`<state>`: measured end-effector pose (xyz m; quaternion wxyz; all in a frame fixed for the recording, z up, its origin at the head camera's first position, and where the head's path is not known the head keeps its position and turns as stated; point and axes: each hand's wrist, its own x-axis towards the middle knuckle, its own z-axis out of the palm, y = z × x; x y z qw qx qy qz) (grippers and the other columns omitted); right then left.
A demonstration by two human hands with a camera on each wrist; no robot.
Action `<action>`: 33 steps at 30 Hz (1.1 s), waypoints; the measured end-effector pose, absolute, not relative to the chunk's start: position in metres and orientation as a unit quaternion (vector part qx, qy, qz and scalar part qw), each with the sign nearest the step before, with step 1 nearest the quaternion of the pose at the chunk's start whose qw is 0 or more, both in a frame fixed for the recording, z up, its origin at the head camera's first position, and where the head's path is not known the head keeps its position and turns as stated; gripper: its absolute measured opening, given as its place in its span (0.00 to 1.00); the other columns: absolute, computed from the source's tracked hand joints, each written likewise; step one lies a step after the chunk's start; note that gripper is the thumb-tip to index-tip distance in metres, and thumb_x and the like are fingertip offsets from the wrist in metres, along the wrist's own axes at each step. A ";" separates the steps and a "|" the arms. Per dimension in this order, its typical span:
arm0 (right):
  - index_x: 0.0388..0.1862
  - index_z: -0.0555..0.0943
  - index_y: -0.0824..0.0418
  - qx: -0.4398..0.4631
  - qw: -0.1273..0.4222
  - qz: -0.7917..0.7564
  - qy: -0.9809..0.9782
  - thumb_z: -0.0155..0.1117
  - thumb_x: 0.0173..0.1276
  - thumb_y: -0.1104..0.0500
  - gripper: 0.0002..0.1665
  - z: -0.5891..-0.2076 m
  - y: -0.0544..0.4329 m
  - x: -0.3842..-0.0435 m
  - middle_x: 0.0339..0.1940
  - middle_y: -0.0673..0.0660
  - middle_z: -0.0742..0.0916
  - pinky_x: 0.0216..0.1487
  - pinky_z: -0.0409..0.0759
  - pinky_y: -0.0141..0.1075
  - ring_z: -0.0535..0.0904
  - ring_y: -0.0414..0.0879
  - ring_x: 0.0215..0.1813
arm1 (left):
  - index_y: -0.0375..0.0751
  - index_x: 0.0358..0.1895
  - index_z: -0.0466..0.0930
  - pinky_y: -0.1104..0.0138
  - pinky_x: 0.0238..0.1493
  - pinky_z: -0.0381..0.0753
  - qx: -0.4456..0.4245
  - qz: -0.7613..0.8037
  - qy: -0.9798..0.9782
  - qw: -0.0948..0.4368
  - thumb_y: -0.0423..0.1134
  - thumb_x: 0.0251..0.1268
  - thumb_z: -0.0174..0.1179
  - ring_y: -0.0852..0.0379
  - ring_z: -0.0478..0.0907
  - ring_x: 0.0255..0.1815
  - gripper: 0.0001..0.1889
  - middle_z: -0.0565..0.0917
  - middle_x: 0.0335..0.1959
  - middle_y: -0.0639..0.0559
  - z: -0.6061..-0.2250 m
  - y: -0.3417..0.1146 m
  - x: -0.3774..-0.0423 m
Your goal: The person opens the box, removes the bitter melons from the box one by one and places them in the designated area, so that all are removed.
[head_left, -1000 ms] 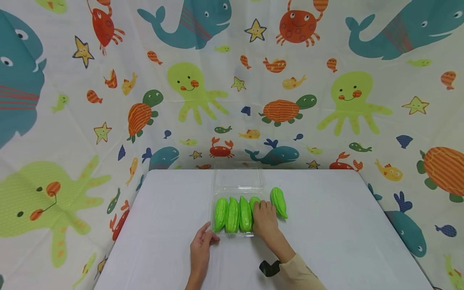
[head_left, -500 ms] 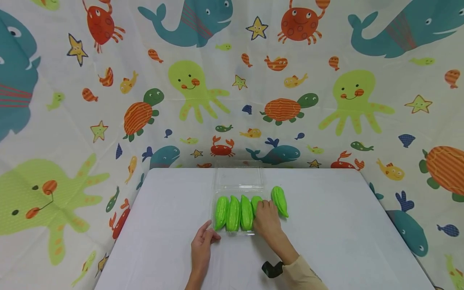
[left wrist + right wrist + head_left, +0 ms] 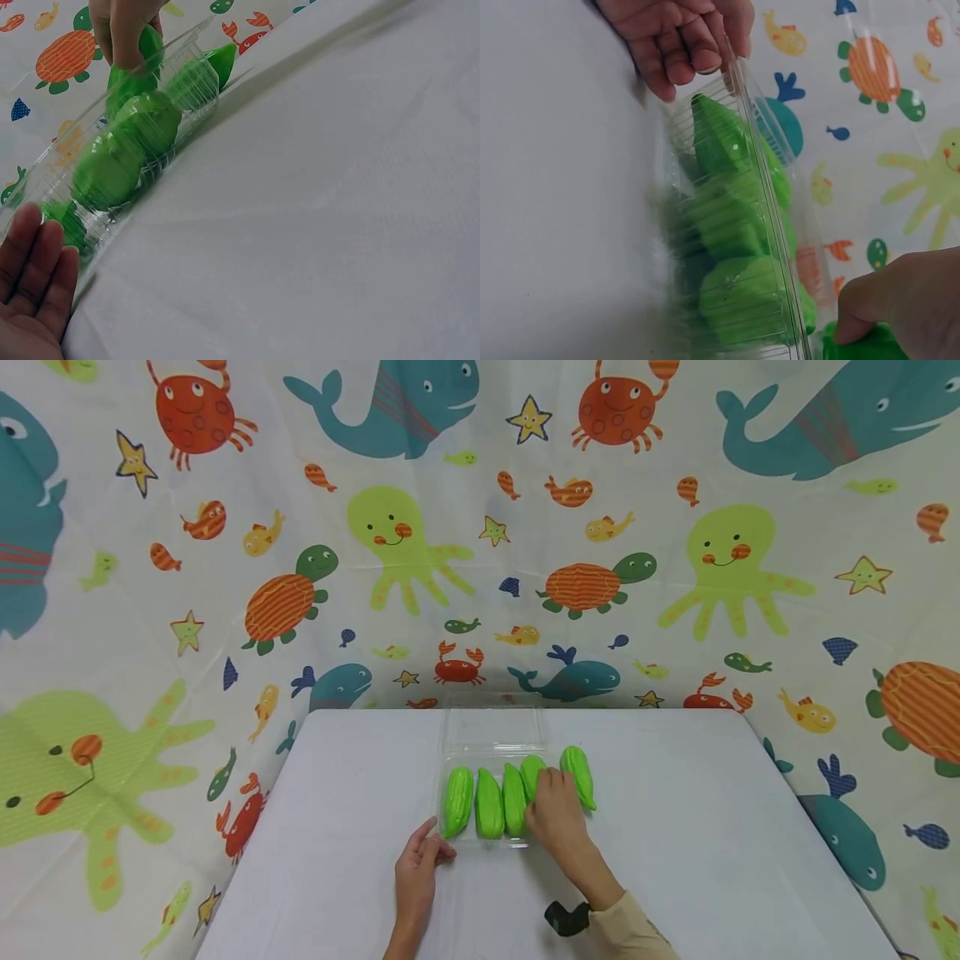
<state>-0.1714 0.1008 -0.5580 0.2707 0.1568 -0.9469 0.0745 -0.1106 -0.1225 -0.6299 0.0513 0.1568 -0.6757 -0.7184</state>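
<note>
A clear plastic clamshell box (image 3: 471, 842) stands with its lid (image 3: 492, 727) folded back. Inside it, three bright green bitter melons (image 3: 459, 802) lie side by side, ridged and pointed. At the box's right end, my right hand (image 3: 557, 814) grips another bitter melon (image 3: 533, 768), thumb and fingers round its upper part and its lower part hidden. The left wrist view has this melon raised and steep against the box wall. My left hand (image 3: 417, 868) rests at the front left corner of the box, fingers (image 3: 45, 259) extended along its wall.
One more bitter melon (image 3: 577, 775) lies on the white table (image 3: 675, 827), just right of the box and close to my right hand. A curtain (image 3: 495, 468) printed with sea animals hangs behind the table and along both sides.
My right hand has shifted slightly up and right with the bitter melon. The two middle melons in the box have slid right, widening the gap beside the leftmost one. My left hand stays put.
</note>
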 end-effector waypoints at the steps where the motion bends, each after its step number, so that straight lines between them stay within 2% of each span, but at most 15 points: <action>1: 0.37 0.76 0.74 0.157 0.274 0.080 -0.946 0.68 0.45 0.67 0.19 -0.558 0.101 -0.171 0.33 0.65 0.82 0.47 0.75 0.46 0.79 0.58 0.40 | 0.38 0.68 0.72 0.73 0.45 0.86 0.158 -0.717 -0.678 0.050 0.35 0.76 0.50 0.56 0.87 0.38 0.20 0.87 0.32 0.46 -0.630 -0.123 -0.111; 9: 0.45 0.77 0.79 0.147 0.295 0.120 -0.937 0.68 0.45 0.67 0.27 -0.555 0.103 -0.172 0.39 0.70 0.84 0.49 0.77 0.48 0.79 0.62 0.45 | 0.38 0.67 0.72 0.73 0.45 0.85 0.161 -0.715 -0.678 0.049 0.35 0.76 0.51 0.55 0.87 0.39 0.20 0.87 0.32 0.48 -0.631 -0.123 -0.111; 17: 0.44 0.77 0.80 0.157 0.353 0.150 -0.910 0.66 0.41 0.68 0.27 -0.556 0.110 -0.176 0.37 0.71 0.83 0.46 0.75 0.49 0.78 0.64 0.43 | 0.38 0.67 0.72 0.72 0.44 0.86 0.155 -0.717 -0.677 0.056 0.35 0.76 0.51 0.59 0.86 0.36 0.20 0.87 0.34 0.42 -0.630 -0.122 -0.109; 25: 0.46 0.76 0.80 0.151 0.354 0.185 -0.904 0.66 0.41 0.68 0.29 -0.553 0.118 -0.179 0.40 0.73 0.84 0.49 0.76 0.51 0.78 0.66 0.46 | 0.39 0.67 0.73 0.73 0.45 0.86 0.155 -0.716 -0.679 0.055 0.36 0.77 0.51 0.60 0.86 0.36 0.19 0.87 0.33 0.43 -0.630 -0.123 -0.109; 33: 0.47 0.76 0.80 0.149 0.366 0.193 -0.898 0.69 0.41 0.69 0.30 -0.551 0.128 -0.183 0.40 0.72 0.84 0.48 0.73 0.49 0.78 0.64 0.44 | 0.38 0.67 0.73 0.73 0.44 0.86 0.155 -0.717 -0.678 0.052 0.37 0.77 0.52 0.59 0.86 0.36 0.19 0.87 0.34 0.41 -0.630 -0.123 -0.109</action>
